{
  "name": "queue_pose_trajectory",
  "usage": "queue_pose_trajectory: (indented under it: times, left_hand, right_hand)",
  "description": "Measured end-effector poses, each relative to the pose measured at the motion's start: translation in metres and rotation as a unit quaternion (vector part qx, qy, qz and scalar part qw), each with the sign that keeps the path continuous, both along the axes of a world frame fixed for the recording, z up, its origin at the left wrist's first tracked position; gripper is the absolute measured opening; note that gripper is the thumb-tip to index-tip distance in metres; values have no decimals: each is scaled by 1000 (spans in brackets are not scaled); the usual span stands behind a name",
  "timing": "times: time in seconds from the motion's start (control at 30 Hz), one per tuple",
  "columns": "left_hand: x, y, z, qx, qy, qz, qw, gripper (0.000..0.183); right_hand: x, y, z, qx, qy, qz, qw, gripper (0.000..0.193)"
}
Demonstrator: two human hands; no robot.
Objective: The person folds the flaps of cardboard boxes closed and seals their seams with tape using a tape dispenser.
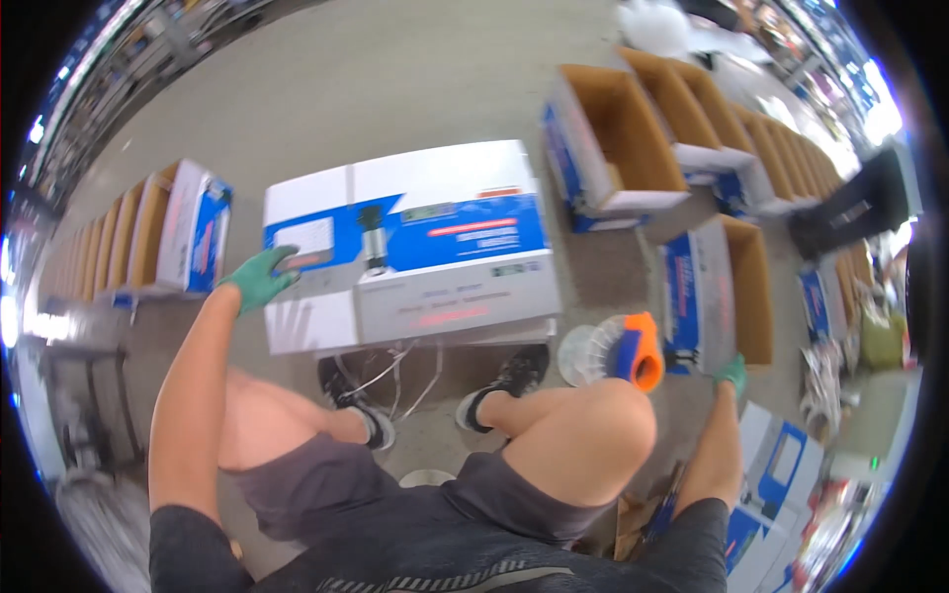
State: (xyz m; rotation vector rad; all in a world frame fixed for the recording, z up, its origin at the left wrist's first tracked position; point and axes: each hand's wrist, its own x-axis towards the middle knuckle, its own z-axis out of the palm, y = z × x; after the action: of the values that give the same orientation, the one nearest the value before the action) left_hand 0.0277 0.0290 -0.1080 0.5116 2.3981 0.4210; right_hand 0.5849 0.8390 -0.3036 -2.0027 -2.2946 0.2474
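Note:
In front of my knees lies a closed white, blue and grey cardboard box with a printed top and side. My left hand, in a green glove, rests at its left side with fingers spread and nothing held. Out to the right, my gloved right hand grips the near edge of an open-topped cardboard box. Its fingers are partly hidden there. Between the two boxes, beside my right knee, is an orange and blue tape dispenser with a clear tape roll.
Rows of open cardboard boxes stand at the left, with more open boxes at the far right. A dark post-like object juts in from the right. Flattened printed cardboard lies by my right arm. Pale straps hang between my feet.

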Motion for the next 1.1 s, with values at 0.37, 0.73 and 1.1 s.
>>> queue_pose_trajectory:
  times: [0.37, 0.73, 1.1]
  left_hand:
    - [-35, -70, -68, -151, -50, 259, 953, 76]
    - [-34, -87, -73, 9, -266, 374, 888, 63]
    - [-47, -77, -69, 97, 149, 478, 860, 78]
  right_hand:
    - [-296, -167, 190, -212, -10, 421, 882, 37]
    - [-411, -325, 68, -303, -147, 517, 787, 43]
    - [-389, -315, 153, -488, 77, 192, 848, 37]
